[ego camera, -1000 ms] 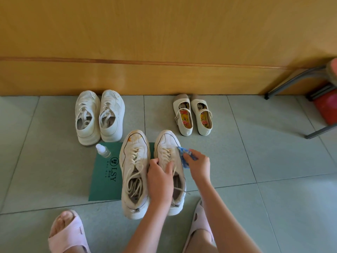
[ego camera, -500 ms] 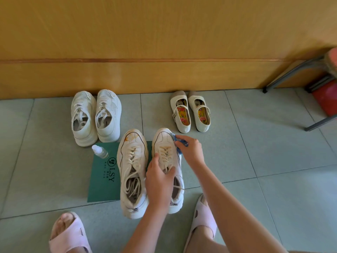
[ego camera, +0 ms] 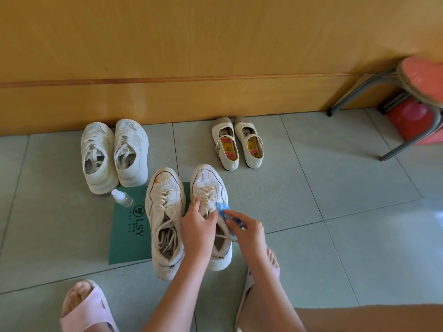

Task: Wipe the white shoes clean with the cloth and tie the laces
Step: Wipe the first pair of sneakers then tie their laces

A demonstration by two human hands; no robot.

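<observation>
1. The left white shoe (ego camera: 165,219) stands on the green mat (ego camera: 127,236), with loose laces and a brown stain on its toe.
2. Your left hand (ego camera: 199,226) grips the right white shoe (ego camera: 208,188) over its laces.
3. Your right hand (ego camera: 249,230) pinches the blue cloth (ego camera: 224,209) against the outer side of this shoe.

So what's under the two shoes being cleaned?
A green mat printed LSY lies under the stained shoe and shows in the gap between the toes. How far it reaches beneath the shoe being wiped is covered by that shoe.
</observation>
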